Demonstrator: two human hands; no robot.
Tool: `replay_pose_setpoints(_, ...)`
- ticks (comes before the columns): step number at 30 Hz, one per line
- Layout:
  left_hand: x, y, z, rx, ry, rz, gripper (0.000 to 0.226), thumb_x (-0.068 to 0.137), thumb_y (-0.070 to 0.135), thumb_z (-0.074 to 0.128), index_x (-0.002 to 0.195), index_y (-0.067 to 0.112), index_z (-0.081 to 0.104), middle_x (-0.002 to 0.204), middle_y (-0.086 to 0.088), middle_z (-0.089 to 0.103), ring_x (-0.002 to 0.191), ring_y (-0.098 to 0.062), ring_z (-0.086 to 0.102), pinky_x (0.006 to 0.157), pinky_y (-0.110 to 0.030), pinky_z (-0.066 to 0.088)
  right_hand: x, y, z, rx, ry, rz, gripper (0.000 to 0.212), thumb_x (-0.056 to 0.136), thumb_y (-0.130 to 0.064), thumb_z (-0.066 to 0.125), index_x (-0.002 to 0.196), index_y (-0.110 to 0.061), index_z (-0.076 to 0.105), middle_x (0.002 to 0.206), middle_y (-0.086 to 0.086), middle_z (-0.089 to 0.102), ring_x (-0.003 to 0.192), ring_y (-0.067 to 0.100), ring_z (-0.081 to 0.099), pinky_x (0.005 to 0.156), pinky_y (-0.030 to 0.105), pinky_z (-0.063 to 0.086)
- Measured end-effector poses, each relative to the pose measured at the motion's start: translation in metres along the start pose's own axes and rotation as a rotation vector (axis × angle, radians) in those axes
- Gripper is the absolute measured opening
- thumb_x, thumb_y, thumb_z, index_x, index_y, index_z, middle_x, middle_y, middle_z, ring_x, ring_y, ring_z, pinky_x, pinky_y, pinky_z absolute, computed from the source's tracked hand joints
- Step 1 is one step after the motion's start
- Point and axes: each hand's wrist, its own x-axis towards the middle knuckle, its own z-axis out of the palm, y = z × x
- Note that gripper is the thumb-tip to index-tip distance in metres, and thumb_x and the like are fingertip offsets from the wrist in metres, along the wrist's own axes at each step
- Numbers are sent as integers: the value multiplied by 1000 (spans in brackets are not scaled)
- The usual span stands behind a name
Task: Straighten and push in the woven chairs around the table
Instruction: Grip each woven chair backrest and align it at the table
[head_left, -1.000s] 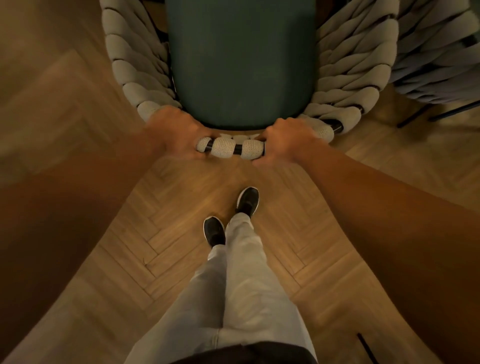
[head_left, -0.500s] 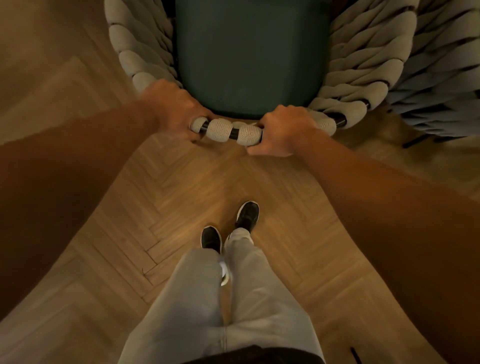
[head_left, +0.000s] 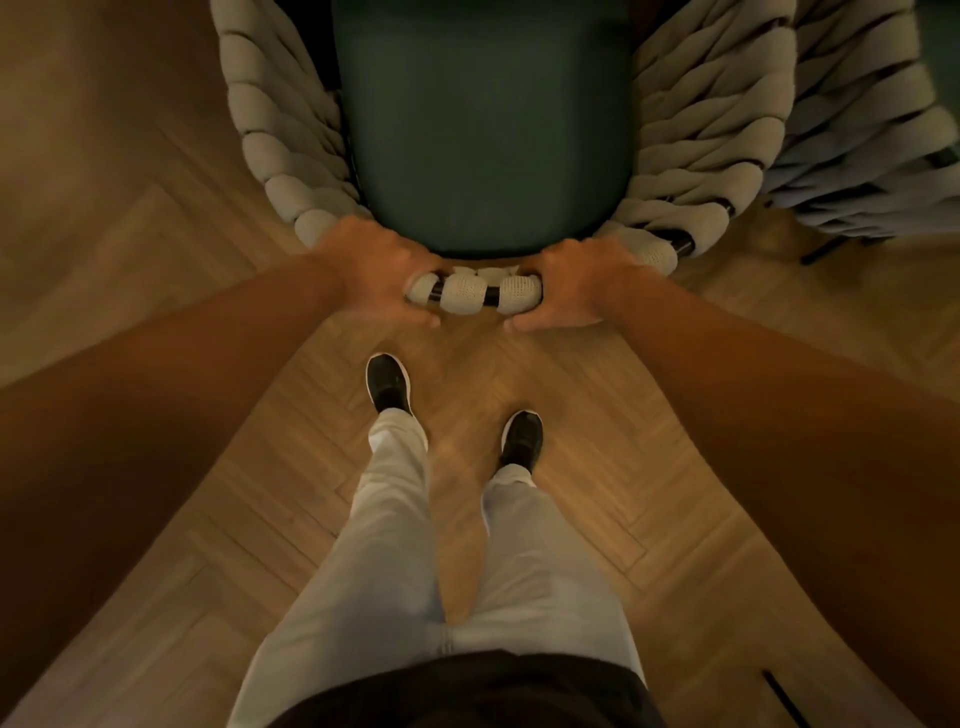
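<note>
I see the chair (head_left: 701, 130) straight ahead, its green seat (head_left: 483, 130) facing away and its woven back rail nearest me. My left hand (head_left: 374, 275) and right hand (head_left: 576, 286) each curl round that rail, thumbs underneath, with three rope wraps showing between them. A second chair (head_left: 872, 130) stands just beside it on the right. My shoes (head_left: 387, 382) stand apart on the herringbone floor (head_left: 156, 249)

Two woven chairs (head_left: 691, 130) (head_left: 872, 135), two hands (head_left: 374, 275) (head_left: 582, 286), two shoes (head_left: 388, 382) (head_left: 522, 436).
</note>
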Motion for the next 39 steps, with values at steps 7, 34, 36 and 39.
replay_pose_setpoints(7,-38,-47,-18,-303,572,-238,67,99,65,44,148,20,46,156,-4,43,150,-23,30,124,-50,16,13,-61,-27,301,142,-116,99,79,-87,47,159,-35,19,163,-5,29,147,21,33,114,46,35)
replay_pose_setpoints(34,25,-139,-82,-1119,579,-776,63,102,21,54,154,7,20,145,-13,48,132,-27,50,105,-31,44,96,-186,-78,420,310,56,70,101,-42,53,155,-12,21,138,16,56,110,46,62,89,56,54)
replay_pose_setpoints(36,35,-151,-95,-1110,534,-770,70,103,24,53,158,8,12,151,-15,43,137,-28,45,110,-35,40,106,-183,-95,429,303,57,69,102,-42,51,155,-12,20,138,18,56,112,45,62,92,55,53)
replay_pose_setpoints(39,49,-175,-104,-1077,495,-741,68,103,27,53,157,8,16,148,-16,47,133,-30,49,109,-42,43,125,-182,-115,379,301,57,68,104,-42,47,155,-8,18,135,19,56,112,40,63,90,48,53)
